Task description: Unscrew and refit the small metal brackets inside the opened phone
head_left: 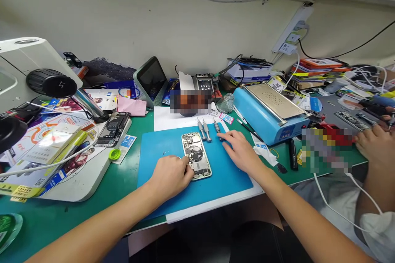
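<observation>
An opened phone [196, 154] with its inner parts showing lies on a blue mat [160, 148] in front of me. My left hand [171, 176] rests on the mat with its fingers curled against the phone's lower left edge. My right hand [239, 150] lies flat on the mat to the right of the phone, fingers stretched towards three small screwdrivers [206, 129] at the mat's far edge.
A microscope [33, 78] on a white base with a second opened phone [111, 129] stands at the left. A blue heating plate machine [270, 113] sits at the right. Another person's hands [372, 144] work at the far right. Boxes, cables and papers crowd the back.
</observation>
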The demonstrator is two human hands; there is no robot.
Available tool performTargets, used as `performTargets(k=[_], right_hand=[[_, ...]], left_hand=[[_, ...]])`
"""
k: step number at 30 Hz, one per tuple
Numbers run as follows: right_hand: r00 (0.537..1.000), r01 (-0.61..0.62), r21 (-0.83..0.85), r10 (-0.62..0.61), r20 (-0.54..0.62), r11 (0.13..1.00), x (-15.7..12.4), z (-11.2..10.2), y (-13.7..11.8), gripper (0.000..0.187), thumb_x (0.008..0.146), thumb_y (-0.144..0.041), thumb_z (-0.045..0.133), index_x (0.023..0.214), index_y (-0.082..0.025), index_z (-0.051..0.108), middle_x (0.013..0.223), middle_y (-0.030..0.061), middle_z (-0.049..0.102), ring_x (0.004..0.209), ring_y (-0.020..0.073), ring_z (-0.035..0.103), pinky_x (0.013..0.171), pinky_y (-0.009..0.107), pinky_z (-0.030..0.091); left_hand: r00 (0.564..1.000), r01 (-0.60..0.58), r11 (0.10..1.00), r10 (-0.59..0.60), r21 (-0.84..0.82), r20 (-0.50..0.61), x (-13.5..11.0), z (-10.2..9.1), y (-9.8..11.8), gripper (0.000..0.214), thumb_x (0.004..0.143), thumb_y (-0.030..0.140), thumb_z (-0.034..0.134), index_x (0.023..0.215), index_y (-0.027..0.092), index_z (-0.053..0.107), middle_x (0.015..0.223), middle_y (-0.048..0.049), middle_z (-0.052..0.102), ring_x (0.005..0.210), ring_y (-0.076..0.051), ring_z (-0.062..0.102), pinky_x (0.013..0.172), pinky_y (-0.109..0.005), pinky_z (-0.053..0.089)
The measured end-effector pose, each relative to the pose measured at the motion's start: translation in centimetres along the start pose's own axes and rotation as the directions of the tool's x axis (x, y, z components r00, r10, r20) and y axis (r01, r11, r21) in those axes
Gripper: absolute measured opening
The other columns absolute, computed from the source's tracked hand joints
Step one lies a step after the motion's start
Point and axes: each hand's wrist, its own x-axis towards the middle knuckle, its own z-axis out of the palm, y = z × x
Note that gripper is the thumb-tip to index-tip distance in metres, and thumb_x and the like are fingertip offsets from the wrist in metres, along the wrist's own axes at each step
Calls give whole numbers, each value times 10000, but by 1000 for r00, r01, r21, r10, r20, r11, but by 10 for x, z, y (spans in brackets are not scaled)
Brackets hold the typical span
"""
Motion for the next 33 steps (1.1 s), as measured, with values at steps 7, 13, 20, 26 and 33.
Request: performTargets(k=[7,13,20,26,33], right_hand=[[999,25,126,-28,22,992,6,2,7,273,1053,-263,475,1106,-215,738,1028,111,733,1019,300,682,914,483,586],[999,43,98,-43,0,994,2,5,2,341,1084,-287,418,1244,-222,712,1031,109,728,998,289,674,901,466,570],[994,62,-103,-71,-89,993,1,24,0,437,1069,-304,411,1440,-179,606,1007,130,706,965,327,627,875,493,555],[994,63,-129,-73,-80,990,1,20,-7,292,1081,-301,424,1196,-200,672,1012,123,699,958,307,621,859,448,531],[992,60,-110,-72,-106,992,-2,20,-6,184,1062,-335,496,1074,-216,637,1028,116,689,984,310,619,876,447,526]], left_hand=[[1000,0,1000,0,-3,-9,0,0,0,331,1014,297,414,957,197,725,860,-122,785,840,-324,754,637,-349,406],[1000,-6,1000,6,-4,-19,0,-1,-1,331,1009,299,417,956,199,728,845,-119,780,833,-315,752,630,-342,403],[1000,-13,1000,13,-18,-14,0,0,-1,316,1007,305,432,966,188,723,855,-129,779,837,-323,752,639,-350,418],[1000,-15,1000,14,-14,-23,-1,1,-1,331,1012,298,414,964,196,725,865,-126,780,834,-318,744,656,-355,435],[999,-11,1000,11,-15,-33,-1,-1,0,312,1009,292,421,948,210,716,852,-100,781,815,-298,747,619,-345,398]])
